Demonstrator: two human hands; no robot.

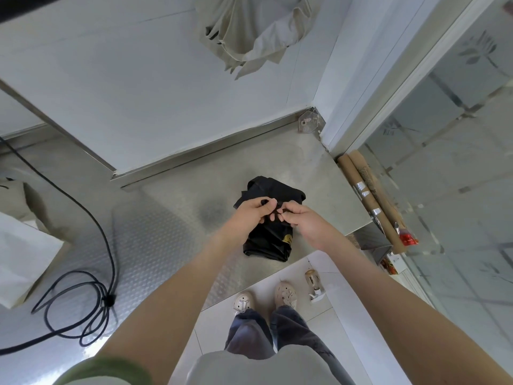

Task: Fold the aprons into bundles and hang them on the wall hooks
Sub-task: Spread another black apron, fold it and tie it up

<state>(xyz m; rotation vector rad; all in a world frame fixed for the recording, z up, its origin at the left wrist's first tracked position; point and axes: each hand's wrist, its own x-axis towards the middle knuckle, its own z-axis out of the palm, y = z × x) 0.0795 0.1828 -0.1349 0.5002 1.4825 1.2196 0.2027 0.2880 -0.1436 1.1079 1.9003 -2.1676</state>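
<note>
Pinching black apron bundle (270, 232) strap: left hand (254, 215), right hand (304, 225).

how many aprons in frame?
2 sure: black apron bundle on the steel counter, held by left hand and right hand; beige apron hanging on the wall. Pale fabric at left edge: can't tell.

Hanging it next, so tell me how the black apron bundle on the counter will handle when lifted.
Probably soft and floppy: the black apron bundle shows creases and a loose flap at its far end. It may unroll if let go; the left hand and right hand pinch its middle.
</note>
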